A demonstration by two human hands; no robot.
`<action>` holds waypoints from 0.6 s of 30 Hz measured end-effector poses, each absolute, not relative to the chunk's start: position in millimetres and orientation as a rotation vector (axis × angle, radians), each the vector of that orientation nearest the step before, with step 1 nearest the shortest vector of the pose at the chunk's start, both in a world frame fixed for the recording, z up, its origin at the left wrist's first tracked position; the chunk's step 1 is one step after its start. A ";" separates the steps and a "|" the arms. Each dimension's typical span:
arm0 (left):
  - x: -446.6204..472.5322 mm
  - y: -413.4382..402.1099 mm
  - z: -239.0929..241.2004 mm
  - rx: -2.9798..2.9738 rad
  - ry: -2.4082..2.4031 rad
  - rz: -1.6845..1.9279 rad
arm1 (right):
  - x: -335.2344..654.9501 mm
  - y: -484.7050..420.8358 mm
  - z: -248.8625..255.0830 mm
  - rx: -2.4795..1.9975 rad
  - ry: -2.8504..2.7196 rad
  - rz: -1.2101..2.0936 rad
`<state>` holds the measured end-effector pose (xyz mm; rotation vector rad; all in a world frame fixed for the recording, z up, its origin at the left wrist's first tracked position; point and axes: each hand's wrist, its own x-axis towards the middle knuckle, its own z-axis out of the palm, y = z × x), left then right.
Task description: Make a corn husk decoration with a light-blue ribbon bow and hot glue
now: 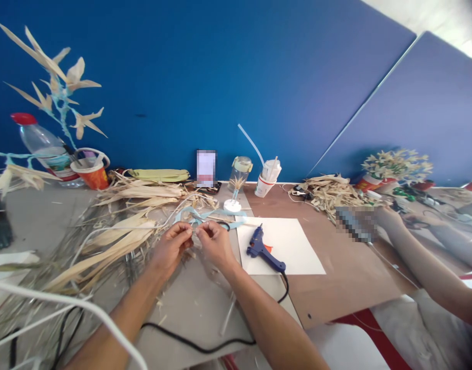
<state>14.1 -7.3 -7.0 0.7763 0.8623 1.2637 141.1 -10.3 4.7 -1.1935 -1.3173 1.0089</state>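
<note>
My left hand (173, 245) and my right hand (214, 241) meet at the middle of the table, both with fingers pinched together. Between the fingertips is a small piece of pale husk and a light blue ribbon (205, 215) that loops away behind the hands. What exactly each pinch holds is too small to make out. Dried corn husks (116, 241) lie in a heap just left of my left hand. A blue glue gun (263, 251) rests on a white sheet (293, 246) just right of my right hand.
The glue gun's black cord (205, 347) runs across the near table. At the back stand a red cup (92, 172), a plastic bottle (46, 149), a husk flower branch (62, 82), a glass jar (239, 173) and a paper cup (267, 180). Another person's arm (420, 262) reaches in at right.
</note>
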 end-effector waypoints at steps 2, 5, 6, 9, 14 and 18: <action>13.3 -6.3 -6.4 0.738 0.856 1.296 | 142.4 -9.4 3.5 -1.144 -1.338 1.040; 11.0 -4.3 -5.8 0.655 0.817 1.321 | 143.9 -8.8 0.9 -1.087 -1.434 0.979; 10.4 -3.8 -5.8 0.635 0.804 1.320 | 144.1 -8.8 -0.3 -1.083 -1.480 0.920; 10.0 -3.3 -6.5 0.613 0.784 1.295 | 143.9 -9.2 -4.0 -1.084 -1.595 0.712; 12.2 -5.2 -6.5 0.630 0.774 1.262 | 144.6 -11.2 -5.1 -1.022 -1.688 0.513; 11.9 -5.4 -6.0 0.621 0.759 1.274 | 148.4 -12.4 -2.6 -1.064 -1.763 0.386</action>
